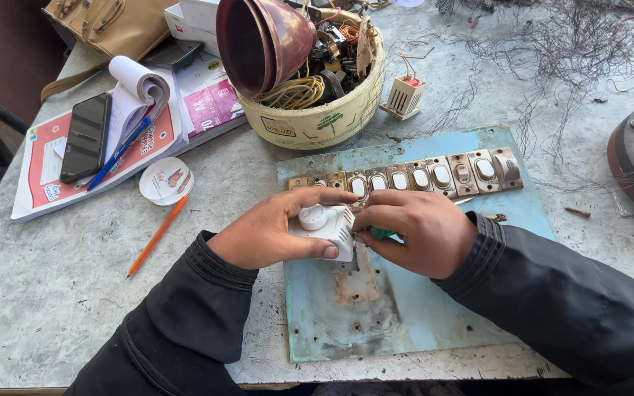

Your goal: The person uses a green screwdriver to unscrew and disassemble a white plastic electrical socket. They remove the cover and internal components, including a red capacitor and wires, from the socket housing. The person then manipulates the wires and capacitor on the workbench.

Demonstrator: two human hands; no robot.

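We held a white regulator [326, 227], a small box with a round knob on top, over the blue board [405, 308] on the worktop [53, 293]. Our left hand [277, 233] was closed around it, thumb along its near edge and fingers across its far side. Our right hand [418, 231] was curled shut on a green-handled tool [381, 234], its tip against the regulator's right side; most of the tool was hidden in the fist.

Just beyond our hands a row of switches [420, 176] lay across the board. Behind that stood a cream tub [317, 121], filled with coiled yellow wire [295, 93], dark metal parts and a maroon funnel-shaped shade [262, 40] lying tilted on the heap. A second small regulator [403, 95] sat just right of the tub. To the left lay a phone [86, 137], a blue pen [120, 152] and an orange pencil [157, 236].
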